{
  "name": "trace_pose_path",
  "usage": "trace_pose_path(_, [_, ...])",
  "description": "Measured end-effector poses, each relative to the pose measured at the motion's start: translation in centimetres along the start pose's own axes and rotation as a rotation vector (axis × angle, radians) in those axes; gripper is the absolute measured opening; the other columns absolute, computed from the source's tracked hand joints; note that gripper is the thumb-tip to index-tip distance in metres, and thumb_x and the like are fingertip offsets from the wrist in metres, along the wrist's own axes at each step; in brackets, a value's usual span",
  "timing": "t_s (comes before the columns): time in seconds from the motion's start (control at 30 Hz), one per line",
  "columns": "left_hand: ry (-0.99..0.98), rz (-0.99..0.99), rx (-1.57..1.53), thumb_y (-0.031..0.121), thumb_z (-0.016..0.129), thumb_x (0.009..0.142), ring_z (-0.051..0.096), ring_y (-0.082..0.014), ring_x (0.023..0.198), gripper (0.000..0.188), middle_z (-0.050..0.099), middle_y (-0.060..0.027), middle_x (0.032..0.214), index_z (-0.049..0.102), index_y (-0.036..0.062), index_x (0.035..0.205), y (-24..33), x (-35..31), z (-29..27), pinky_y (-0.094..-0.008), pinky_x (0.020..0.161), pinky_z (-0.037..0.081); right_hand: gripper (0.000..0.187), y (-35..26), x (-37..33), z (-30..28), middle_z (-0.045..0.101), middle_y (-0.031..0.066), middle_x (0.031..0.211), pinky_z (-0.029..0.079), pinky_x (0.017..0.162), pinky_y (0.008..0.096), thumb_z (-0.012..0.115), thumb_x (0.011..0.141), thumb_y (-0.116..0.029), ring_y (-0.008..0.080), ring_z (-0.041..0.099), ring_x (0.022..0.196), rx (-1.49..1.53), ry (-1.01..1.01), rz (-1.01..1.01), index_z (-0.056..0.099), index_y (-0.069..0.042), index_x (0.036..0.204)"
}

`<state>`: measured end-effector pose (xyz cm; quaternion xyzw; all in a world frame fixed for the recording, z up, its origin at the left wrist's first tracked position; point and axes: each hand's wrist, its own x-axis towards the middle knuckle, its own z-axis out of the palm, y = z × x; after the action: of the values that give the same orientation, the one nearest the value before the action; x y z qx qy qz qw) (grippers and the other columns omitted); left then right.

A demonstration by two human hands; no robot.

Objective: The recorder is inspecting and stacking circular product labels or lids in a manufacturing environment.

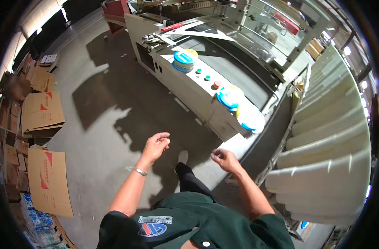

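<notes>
Grey floor (90, 145) lies open left of the white machine (220, 120), its near corner ahead of the right hand (226, 161); that hand and the left hand (155, 147) half-curled, seemingly empty. Nearest disc stack (251, 118): blue-edged, glare-whitened, at that corner. Far left, flat cartons (50, 180) near blue-and-white packs (36, 216).

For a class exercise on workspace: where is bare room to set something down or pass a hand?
Bare floor lies between the cardboard sheets and the white machine; a gap separates the left hand and right hand. The button panel is crowded with round blue-and-yellow stacks and buttons.
</notes>
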<state>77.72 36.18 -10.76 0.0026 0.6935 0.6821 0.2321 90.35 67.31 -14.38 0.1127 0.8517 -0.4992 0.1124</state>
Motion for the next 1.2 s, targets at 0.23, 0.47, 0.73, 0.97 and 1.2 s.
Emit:
trace_pose_path(0.23, [0.004,0.044,0.07,0.015,0.068,0.092,0.059,-0.0063,0.075,0.03,0.064,0.0011,0.088,0.065,0.0012,0.119,10.9,22.1,-6.1,-0.022,0.068,0.049,0.043,-18.4,31.7,-5.2,0.068,0.0187,0.107,0.053,0.087,0.0377,0.07,0.086,-0.026,0.0274,0.067,0.099,0.064,0.323,-0.222,0.062,0.001,0.119])
trace_pose_path(0.47, [-0.007,-0.072,-0.126,0.028,0.077,0.085,0.058,-0.0088,0.092,0.076,0.06,-0.0016,0.107,0.037,0.0008,0.144,14.1,43.3,-7.3,-0.0248,0.075,0.048,0.089,-24.1,54.6,-9.9,0.041,0.0263,0.142,0.039,0.108,0.0446,0.077,0.077,-0.051,0.0389,0.045,0.131,-0.227,0.517,0.035,0.043,0.001,0.141])
trace_pose_path(0.73, [-0.199,-0.188,-0.463,0.032,0.081,0.081,0.044,-0.0206,0.127,0.091,0.047,-0.0101,0.137,0.027,0.0013,0.146,15.1,56.9,-8.2,-0.0374,0.109,0.033,0.083,-26.4,63.3,-8.6,0.065,0.0181,0.117,0.05,0.093,0.0336,0.081,0.076,-0.048,0.0236,0.063,0.106,0.327,0.305,0.287,0.051,0.005,0.133])
trace_pose_path(0.97, [-0.256,-0.3,-0.544,0.017,0.082,0.079,0.051,-0.0167,0.119,0.082,0.051,-0.0075,0.13,0.03,0.0058,0.141,16.5,58.7,-9.4,-0.0326,0.103,0.042,0.073,-27.3,63.8,-7.7,0.066,0.0145,0.115,0.05,0.092,0.0324,0.084,0.075,-0.039,0.0203,0.063,0.104,0.395,0.182,0.348,0.057,0.004,0.127])
trace_pose_path(1.2, [-0.45,-0.339,-0.475,0.011,0.077,0.081,0.058,-0.0167,0.112,0.059,0.06,-0.0064,0.119,0.046,0.0043,0.13,18.0,60.2,-12.6,-0.0334,0.099,0.046,0.078,-30.7,62.4,-5.9,0.065,0.0183,0.116,0.048,0.095,0.0346,0.085,0.071,-0.042,0.0237,0.062,0.107,0.469,0.166,0.41,0.058,0.005,0.127])
